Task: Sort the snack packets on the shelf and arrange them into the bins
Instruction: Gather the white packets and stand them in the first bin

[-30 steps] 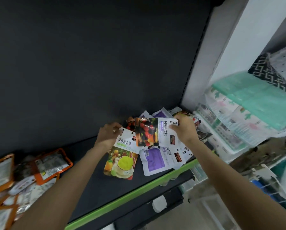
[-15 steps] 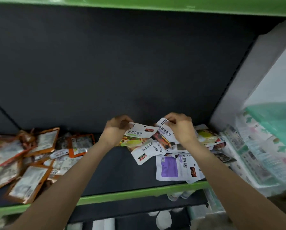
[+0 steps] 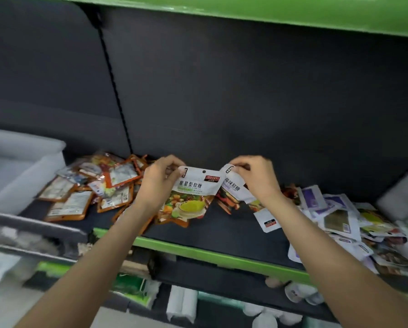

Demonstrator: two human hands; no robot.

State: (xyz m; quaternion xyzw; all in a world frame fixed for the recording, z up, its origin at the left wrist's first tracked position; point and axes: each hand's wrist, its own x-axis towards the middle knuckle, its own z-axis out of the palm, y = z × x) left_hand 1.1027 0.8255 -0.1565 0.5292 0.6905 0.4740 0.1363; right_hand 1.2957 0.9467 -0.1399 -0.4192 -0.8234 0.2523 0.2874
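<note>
We judge the sorting step to be in hand: packets are being pulled from the mixed lot and grouped by kind before binning. The left hand pinches the top corner of a green-and-white gummy packet, held above the shelf near its front edge. The right hand pinches the top of a white berry packet, just beside the first, with darker packets bunched under it. Both hands are closed on their packets. An orange-edged packet pile lies toward the shelf's left end, a white-and-purple packet pile toward its right end. A translucent bin stands at the far left. The next move, in our judgement, calls for carrying the held packets leftward over the orange pile to that bin without dropping any.
</note>
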